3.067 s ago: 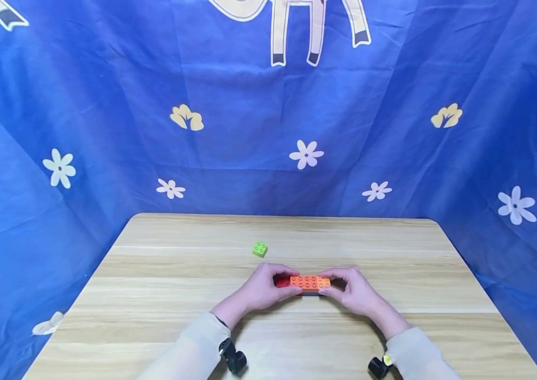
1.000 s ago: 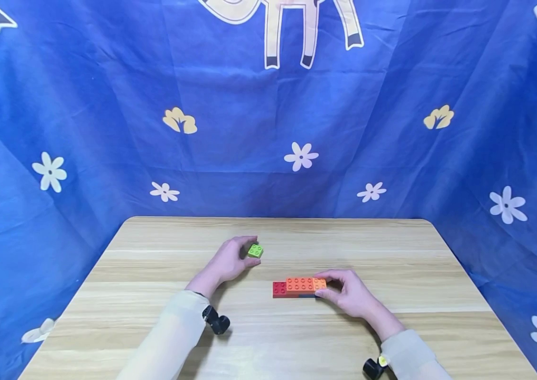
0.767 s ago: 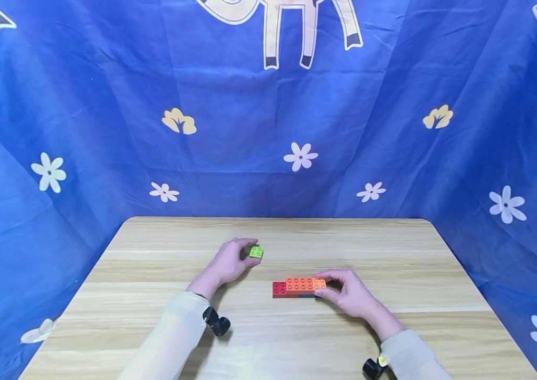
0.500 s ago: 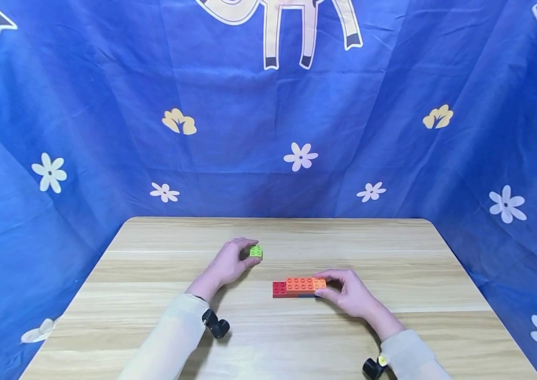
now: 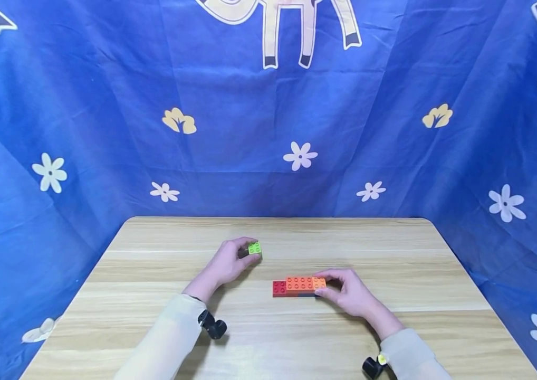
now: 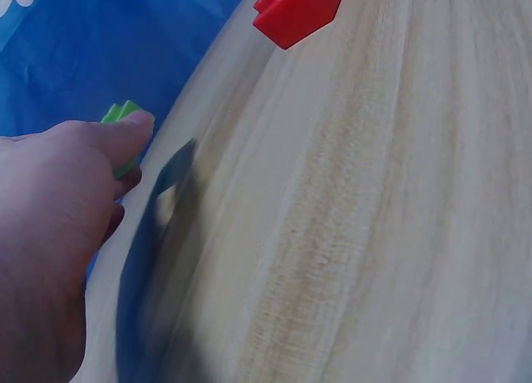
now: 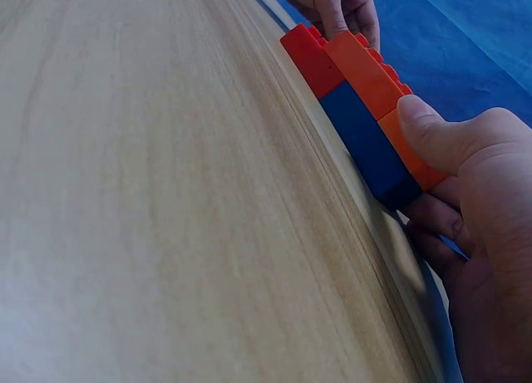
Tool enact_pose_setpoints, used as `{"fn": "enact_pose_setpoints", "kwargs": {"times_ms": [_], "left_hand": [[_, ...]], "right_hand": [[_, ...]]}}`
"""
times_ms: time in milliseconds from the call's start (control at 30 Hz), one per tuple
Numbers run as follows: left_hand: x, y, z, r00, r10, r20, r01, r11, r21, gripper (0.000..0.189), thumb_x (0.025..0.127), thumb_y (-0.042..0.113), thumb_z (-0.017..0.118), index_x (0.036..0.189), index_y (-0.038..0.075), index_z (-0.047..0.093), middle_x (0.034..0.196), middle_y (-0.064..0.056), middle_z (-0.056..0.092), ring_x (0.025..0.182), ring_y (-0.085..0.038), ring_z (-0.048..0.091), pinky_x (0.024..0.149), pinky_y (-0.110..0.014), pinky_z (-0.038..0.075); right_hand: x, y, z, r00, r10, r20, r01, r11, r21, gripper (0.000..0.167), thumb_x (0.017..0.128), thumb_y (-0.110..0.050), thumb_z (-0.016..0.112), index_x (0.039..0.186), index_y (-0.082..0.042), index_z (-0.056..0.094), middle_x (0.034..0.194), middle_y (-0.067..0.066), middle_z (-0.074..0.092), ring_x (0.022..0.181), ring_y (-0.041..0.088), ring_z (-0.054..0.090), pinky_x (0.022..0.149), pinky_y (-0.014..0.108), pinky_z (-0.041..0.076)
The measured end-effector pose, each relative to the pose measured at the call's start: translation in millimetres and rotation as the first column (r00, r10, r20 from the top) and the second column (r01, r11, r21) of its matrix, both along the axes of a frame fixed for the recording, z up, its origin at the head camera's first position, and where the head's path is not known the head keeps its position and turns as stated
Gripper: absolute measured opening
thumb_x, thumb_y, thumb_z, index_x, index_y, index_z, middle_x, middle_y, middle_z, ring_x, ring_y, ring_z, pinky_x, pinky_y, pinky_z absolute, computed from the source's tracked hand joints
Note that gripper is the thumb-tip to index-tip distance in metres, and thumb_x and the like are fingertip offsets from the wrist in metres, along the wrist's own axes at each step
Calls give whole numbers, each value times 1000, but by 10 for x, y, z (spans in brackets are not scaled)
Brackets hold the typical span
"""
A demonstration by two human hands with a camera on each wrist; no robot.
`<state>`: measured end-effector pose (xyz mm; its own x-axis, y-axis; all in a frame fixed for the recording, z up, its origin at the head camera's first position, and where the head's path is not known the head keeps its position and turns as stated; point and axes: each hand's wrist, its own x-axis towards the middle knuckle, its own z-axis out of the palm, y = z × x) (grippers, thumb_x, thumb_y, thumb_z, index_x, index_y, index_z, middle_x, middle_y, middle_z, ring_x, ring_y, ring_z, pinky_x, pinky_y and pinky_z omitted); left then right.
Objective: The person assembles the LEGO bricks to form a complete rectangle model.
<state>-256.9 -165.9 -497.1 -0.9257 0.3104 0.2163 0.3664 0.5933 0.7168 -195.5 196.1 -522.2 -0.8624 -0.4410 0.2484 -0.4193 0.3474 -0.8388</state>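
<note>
In the head view, my left hand [image 5: 227, 264] pinches a small lime-green building brick [image 5: 255, 248] between thumb and fingers, studs showing. The left wrist view shows my thumb across the green brick [image 6: 123, 110], which is partly hidden. My right hand [image 5: 351, 294] holds the right end of a two-layer row of joined bricks. On top of the row are a long orange brick [image 5: 299, 284] and a lighter orange brick [image 5: 318, 283]. Below them sit a red brick [image 5: 279, 288] on the left and a blue brick [image 7: 359, 134]. My right thumb presses the lighter orange one.
The wood-grain table [image 5: 259, 338] ends at a blue patterned cloth [image 5: 249, 105] behind and at the sides. Small black wrist cameras, one on the left cuff [image 5: 212, 324] and one on the right [image 5: 373, 367], hang close over the tabletop.
My left hand has left the brick row, reached back and left, and taken hold of the green brick, which has turned and shifted slightly. The right hand keeps its hold on the row.
</note>
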Motion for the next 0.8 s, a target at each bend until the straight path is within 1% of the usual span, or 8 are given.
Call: {"fn": "enact_pose_setpoints", "kwargs": {"times_ms": [33, 167, 333, 467, 633, 800], "left_hand": [[5, 1, 7, 1000, 0, 6, 0, 1000, 6, 51, 95, 24, 83, 139, 5, 66, 114, -11, 74, 108, -31, 71, 102, -50, 55], [40, 13, 48, 999, 0, 47, -1, 1000, 28, 52, 93, 23, 84, 139, 7, 67, 128, -13, 72, 116, -34, 71, 104, -49, 53], [94, 43, 108, 996, -21, 85, 16, 998, 56, 53, 93, 21, 84, 141, 6, 65, 133, -13, 70, 119, -39, 69, 104, -52, 52], [134, 72, 147, 996, -40, 84, 34, 997, 68, 53, 93, 20, 84, 141, 4, 65, 134, -13, 70, 120, -40, 68, 104, -52, 52], [172, 99, 153, 995, -65, 73, 60, 996, 72, 52, 94, 21, 83, 140, 4, 66, 133, -14, 70, 120, -39, 68, 103, -51, 53], [241, 134, 175, 993, -73, 88, 67, 995, 71, 51, 95, 23, 83, 140, 6, 66, 135, -16, 69, 121, -40, 67, 103, -51, 53]], "right_hand": [[-1, 1, 1, 1000, -1, 0, 1, 1000, 0, 35, 92, -22, 86, 124, -11, 77, 118, 1, 77, 103, 20, 70, 90, 32, 57], [4, 7, 11, 1000, -5, 6, 5, 1000, 4, 35, 92, -22, 86, 124, -12, 78, 118, 0, 77, 104, 19, 70, 91, 32, 57], [3, 14, 8, 1000, -5, 2, 5, 1000, 4, 35, 92, -22, 86, 124, -12, 77, 118, 0, 77, 104, 19, 70, 91, 33, 57], [-4, 17, 2, 1000, 1, -8, -1, 1000, -4, 34, 92, -21, 86, 124, -11, 78, 118, 0, 77, 103, 19, 70, 89, 32, 57], [-14, 18, -17, 1000, 7, -29, -7, 1000, -2, 34, 93, -21, 85, 124, -11, 77, 117, 0, 77, 102, 19, 71, 88, 32, 58], [0, 8, -12, 999, -9, -31, 10, 1000, 26, 34, 91, -23, 87, 123, -16, 78, 118, -5, 77, 106, 16, 71, 94, 33, 56]]}}
